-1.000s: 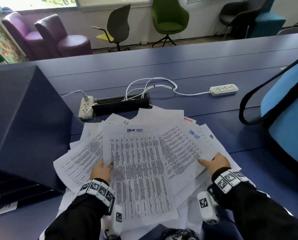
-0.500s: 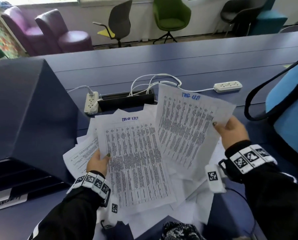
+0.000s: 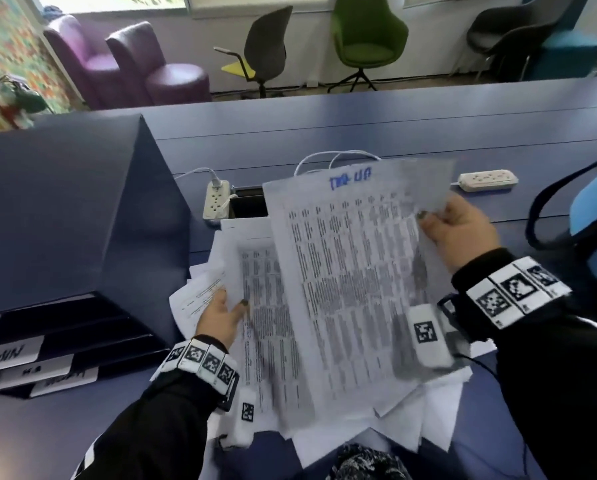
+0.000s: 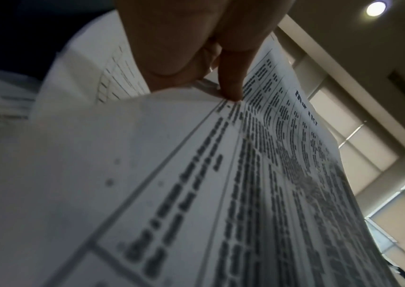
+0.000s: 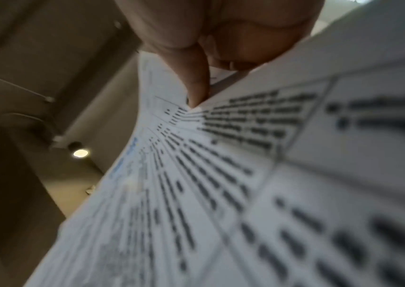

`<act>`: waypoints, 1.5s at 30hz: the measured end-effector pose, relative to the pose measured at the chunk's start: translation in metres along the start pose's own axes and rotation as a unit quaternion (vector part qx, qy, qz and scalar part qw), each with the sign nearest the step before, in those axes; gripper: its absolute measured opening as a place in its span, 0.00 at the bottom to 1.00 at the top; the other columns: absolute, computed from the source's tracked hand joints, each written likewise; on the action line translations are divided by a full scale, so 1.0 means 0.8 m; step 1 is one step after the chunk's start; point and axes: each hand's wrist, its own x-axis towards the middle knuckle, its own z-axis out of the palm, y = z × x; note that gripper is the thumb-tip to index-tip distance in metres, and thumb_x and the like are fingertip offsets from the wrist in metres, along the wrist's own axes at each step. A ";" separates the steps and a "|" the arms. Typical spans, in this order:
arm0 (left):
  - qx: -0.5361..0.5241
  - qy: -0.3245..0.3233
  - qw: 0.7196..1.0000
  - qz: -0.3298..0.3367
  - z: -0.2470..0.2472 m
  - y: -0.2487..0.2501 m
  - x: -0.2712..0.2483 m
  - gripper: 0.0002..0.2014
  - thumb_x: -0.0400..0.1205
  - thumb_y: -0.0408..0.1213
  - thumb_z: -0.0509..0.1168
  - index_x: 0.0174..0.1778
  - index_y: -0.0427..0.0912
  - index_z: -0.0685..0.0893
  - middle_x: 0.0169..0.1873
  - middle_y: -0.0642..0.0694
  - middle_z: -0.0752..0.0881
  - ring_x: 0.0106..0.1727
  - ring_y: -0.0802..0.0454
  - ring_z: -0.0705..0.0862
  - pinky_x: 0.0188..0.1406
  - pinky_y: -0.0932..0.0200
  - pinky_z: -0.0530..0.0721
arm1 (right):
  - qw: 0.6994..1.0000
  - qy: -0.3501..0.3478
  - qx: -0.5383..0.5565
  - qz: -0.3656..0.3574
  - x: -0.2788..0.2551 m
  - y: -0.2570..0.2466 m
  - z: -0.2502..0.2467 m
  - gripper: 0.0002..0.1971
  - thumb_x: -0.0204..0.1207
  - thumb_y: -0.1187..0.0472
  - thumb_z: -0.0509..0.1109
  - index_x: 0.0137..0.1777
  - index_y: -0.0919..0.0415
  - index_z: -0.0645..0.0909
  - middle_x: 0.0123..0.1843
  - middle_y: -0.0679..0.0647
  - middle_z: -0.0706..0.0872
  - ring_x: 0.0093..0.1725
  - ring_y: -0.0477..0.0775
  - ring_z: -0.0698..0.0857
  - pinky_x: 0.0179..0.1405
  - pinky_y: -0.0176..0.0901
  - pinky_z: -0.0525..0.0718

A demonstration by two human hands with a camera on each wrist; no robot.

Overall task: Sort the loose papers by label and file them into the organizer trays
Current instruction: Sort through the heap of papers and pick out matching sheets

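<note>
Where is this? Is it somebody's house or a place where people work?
It looks like an office or shared workroom, not a house. A long blue table carries printed papers and a dark organizer with labelled trays, and several office chairs stand by the window wall.

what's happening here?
A person is sorting printed sheets at a blue desk. The right hand pinches a table-printed sheet with a blue handwritten heading, raised over the loose pile. The left hand grips another printed sheet. The labelled organizer trays sit at left; nothing is being filed yet.
</note>
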 end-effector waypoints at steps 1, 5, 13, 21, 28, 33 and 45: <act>-0.019 -0.006 1.000 0.003 0.003 0.003 -0.004 0.32 0.79 0.40 0.69 0.78 0.40 0.65 0.73 0.53 0.67 0.71 0.51 0.72 0.78 0.44 0.65 | 0.999 -0.018 -0.036 0.024 0.001 0.018 0.014 0.13 0.78 0.70 0.64 0.60 0.60 0.78 0.48 0.51 0.84 0.45 0.42 0.83 0.48 0.40 0.77; -0.073 -0.035 0.997 0.021 0.009 0.009 -0.013 0.19 0.81 0.26 0.64 0.68 0.44 0.75 0.63 0.46 0.82 0.65 0.46 0.80 0.73 0.43 0.73 | 0.979 -0.104 -0.120 0.125 -0.018 0.082 0.068 0.13 0.78 0.69 0.64 0.62 0.66 0.77 0.55 0.60 0.83 0.54 0.57 0.81 0.54 0.46 0.76; 0.043 -0.030 0.999 0.012 0.000 -0.009 -0.012 0.21 0.86 0.45 0.57 0.75 0.46 0.70 0.71 0.50 0.76 0.73 0.47 0.73 0.76 0.47 0.68 | 0.956 -0.117 -0.140 0.230 -0.046 0.132 0.125 0.19 0.79 0.69 0.62 0.70 0.69 0.72 0.67 0.65 0.80 0.65 0.64 0.79 0.60 0.44 0.75; 0.170 0.016 0.985 -0.001 -0.002 -0.002 -0.012 0.21 0.82 0.33 0.64 0.72 0.45 0.72 0.62 0.45 0.83 0.61 0.44 0.81 0.60 0.55 0.75 | 0.957 -0.056 -0.075 0.273 -0.043 0.154 0.132 0.16 0.79 0.67 0.60 0.65 0.60 0.78 0.55 0.58 0.83 0.50 0.57 0.81 0.48 0.43 0.78; 0.160 0.008 0.987 -0.030 -0.014 -0.011 0.005 0.19 0.82 0.38 0.65 0.70 0.43 0.75 0.63 0.44 0.83 0.62 0.44 0.80 0.63 0.54 0.74 | 0.930 -0.049 -0.050 0.362 -0.035 0.183 0.105 0.22 0.73 0.68 0.69 0.67 0.58 0.76 0.48 0.61 0.81 0.42 0.57 0.80 0.42 0.42 0.83; 0.162 0.007 0.986 -0.038 -0.013 -0.014 0.010 0.19 0.81 0.43 0.66 0.67 0.42 0.77 0.60 0.46 0.84 0.61 0.43 0.81 0.63 0.52 0.76 | 0.925 -0.140 -0.134 0.326 -0.033 0.175 0.111 0.15 0.74 0.60 0.72 0.58 0.66 0.84 0.54 0.61 0.88 0.55 0.61 0.86 0.61 0.50 0.82; 0.153 0.023 0.988 -0.028 -0.015 -0.016 0.013 0.18 0.83 0.42 0.63 0.69 0.42 0.77 0.63 0.45 0.84 0.64 0.43 0.81 0.65 0.51 0.75 | 0.925 -0.038 -0.278 0.257 -0.004 0.137 0.057 0.11 0.79 0.64 0.65 0.57 0.65 0.82 0.57 0.64 0.85 0.53 0.61 0.81 0.47 0.38 0.68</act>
